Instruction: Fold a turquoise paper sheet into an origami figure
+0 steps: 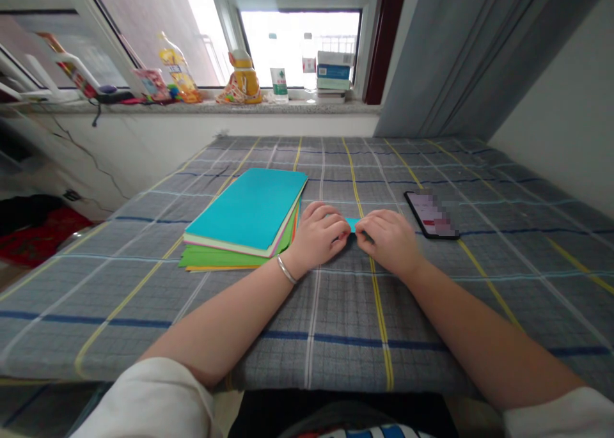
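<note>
A small folded piece of turquoise paper [353, 224] lies on the checked tablecloth [336, 310], mostly hidden between my hands. My left hand [319, 233] pinches its left end with the fingers curled; a silver bracelet sits on that wrist. My right hand [391, 240] pinches the right end, fingers curled down onto the cloth. Just left of my left hand is a stack of coloured paper sheets [247, 217], turquoise on top, with pink, green and orange edges showing below.
A phone [430, 214] lies face up to the right of my right hand. The windowsill [215, 105] at the back holds bottles, a yellow toy and small boxes. A grey curtain [460, 54] hangs at the back right.
</note>
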